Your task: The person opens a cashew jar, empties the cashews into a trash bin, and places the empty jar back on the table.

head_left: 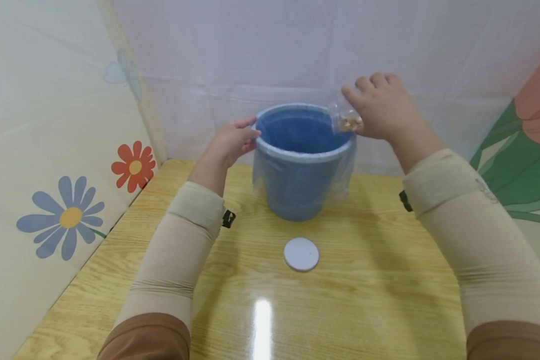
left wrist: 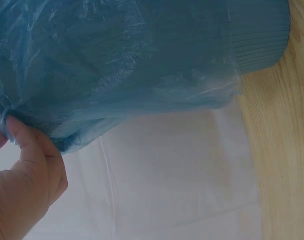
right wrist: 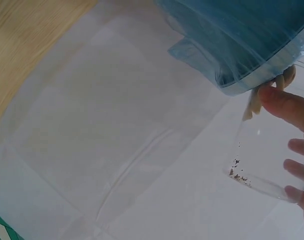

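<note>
A blue trash bin (head_left: 292,185) stands upright on the table, lined with a clear plastic bag (left wrist: 142,75) folded over its rim. At the rim's left side, my left hand (head_left: 236,141) pinches the edge through the bag; some of its fingers are hidden. My right hand (head_left: 384,107) grips a clear jar (right wrist: 264,155), tipped with its mouth toward the bin at the right rim. Pale tan pieces (right wrist: 254,102) gather near the jar's mouth, and dark crumbs (right wrist: 236,172) cling by its base. A round white lid (head_left: 301,254) lies in front of the bin.
The wood-grain table (head_left: 364,300) runs back to a white sheet (head_left: 252,50) hanging close behind the bin. A flower-printed panel (head_left: 72,150) borders the left side, and another printed with a tulip (head_left: 531,135) stands at the right.
</note>
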{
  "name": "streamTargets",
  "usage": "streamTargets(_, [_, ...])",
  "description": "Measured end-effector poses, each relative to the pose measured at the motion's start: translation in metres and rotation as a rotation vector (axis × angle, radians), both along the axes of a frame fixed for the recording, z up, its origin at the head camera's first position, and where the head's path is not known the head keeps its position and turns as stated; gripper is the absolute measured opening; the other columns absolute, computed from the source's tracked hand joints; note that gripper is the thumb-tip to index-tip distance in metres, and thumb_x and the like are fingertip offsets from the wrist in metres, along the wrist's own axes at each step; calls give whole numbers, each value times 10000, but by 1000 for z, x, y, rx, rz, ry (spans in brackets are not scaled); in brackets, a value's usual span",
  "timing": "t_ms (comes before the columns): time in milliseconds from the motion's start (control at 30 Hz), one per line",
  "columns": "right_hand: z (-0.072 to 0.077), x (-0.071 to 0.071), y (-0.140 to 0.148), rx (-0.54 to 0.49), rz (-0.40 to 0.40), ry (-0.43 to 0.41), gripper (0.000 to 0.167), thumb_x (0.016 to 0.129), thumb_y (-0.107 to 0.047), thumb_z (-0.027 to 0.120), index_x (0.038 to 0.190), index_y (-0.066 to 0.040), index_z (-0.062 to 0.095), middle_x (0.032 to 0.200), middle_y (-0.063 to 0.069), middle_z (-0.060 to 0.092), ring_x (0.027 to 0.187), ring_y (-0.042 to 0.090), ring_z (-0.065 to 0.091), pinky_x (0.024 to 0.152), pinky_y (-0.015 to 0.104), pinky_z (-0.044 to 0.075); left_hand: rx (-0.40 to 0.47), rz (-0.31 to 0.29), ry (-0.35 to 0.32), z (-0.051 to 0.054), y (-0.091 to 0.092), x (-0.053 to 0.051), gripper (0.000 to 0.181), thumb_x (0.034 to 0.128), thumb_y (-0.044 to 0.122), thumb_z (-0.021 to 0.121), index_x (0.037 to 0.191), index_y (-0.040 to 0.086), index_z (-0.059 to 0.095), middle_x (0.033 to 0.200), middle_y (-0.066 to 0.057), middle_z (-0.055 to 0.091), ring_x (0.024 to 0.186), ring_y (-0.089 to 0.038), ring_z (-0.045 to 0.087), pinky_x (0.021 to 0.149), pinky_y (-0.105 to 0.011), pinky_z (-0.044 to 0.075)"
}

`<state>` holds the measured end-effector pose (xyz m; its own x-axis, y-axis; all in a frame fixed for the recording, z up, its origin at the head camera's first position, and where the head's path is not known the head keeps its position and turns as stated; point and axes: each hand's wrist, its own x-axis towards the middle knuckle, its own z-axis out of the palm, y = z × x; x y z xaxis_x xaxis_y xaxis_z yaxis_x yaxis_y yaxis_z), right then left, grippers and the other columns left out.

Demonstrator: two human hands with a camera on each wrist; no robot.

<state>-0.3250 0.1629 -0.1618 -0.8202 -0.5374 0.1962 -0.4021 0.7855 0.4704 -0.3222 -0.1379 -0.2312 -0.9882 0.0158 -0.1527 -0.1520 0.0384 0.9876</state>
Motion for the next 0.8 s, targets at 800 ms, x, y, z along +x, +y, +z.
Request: streamTargets(800, [2, 2, -5, 12, 48, 21, 858, 764, -313, 713, 1421, -71, 216, 1333, 267, 328, 1200, 482, 284, 1022, 615, 189, 19, 3, -4, 0, -1, -3, 514, 880, 67, 593, 1348, 232, 461, 1280, -39, 510, 1016, -176, 564, 853, -240, 494])
